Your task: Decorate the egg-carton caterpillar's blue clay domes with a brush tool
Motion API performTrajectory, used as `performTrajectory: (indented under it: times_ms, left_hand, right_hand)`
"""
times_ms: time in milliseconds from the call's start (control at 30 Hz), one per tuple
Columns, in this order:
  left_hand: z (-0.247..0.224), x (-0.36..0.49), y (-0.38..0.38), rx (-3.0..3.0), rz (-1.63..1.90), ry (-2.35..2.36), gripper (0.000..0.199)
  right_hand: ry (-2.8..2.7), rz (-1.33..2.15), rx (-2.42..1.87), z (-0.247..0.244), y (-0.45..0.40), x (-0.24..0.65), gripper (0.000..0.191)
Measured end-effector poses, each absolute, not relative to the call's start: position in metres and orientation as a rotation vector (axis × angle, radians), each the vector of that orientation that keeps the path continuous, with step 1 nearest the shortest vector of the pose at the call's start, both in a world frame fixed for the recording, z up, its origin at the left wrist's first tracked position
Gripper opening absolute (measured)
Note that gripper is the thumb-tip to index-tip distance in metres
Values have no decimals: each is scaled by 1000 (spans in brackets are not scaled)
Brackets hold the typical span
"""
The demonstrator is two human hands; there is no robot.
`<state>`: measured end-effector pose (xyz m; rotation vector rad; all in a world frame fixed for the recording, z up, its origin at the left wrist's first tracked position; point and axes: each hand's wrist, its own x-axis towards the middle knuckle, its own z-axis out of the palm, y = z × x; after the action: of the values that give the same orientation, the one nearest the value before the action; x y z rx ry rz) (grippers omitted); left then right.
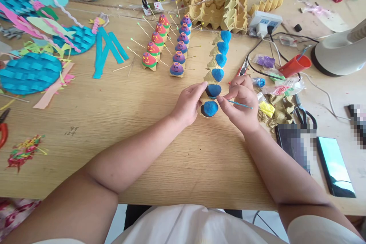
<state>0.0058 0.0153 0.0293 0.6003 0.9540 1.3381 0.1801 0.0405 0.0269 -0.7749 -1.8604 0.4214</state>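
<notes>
A strip of egg-carton cups (217, 74) with blue clay on top runs away from me across the table. My left hand (189, 103) grips its near part from the left side. Between the thumb and fingers of my right hand (240, 101) is a thin blue tool (243, 104), its tip at the second-nearest cup. That cup and the nearest one show dark patches beside the blue. Left of the strip stand a row of purple carton cups (179, 58) and a row of red and green ones (151, 53), with faces and pins stuck in them.
Bare egg cartons (211, 7) and a power strip (265, 21) lie at the back. On the right are a red cup (296, 65), clay bags, scissors (304, 116), a phone (335, 166) and a lamp base (337, 53). Blue woven discs (30, 72) lie left.
</notes>
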Motion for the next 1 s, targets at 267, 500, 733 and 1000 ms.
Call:
performTrajectory:
  times_ms: [267, 500, 733, 1000]
  left_hand:
    - [33, 6, 17, 568, 1309, 954, 43]
    - [28, 4, 19, 561, 1292, 892, 40]
    - [31, 0, 20, 470, 1215, 831, 39]
    - [47, 1, 18, 348, 1126, 725, 33]
  right_hand:
    - [-1841, 436, -802, 27, 40, 180, 40]
    - [-1740, 531, -808, 26, 43, 178, 44]
    - [-1403, 906, -778, 16, 59, 177, 57]
    - [-1509, 972, -661, 21, 49, 176, 42]
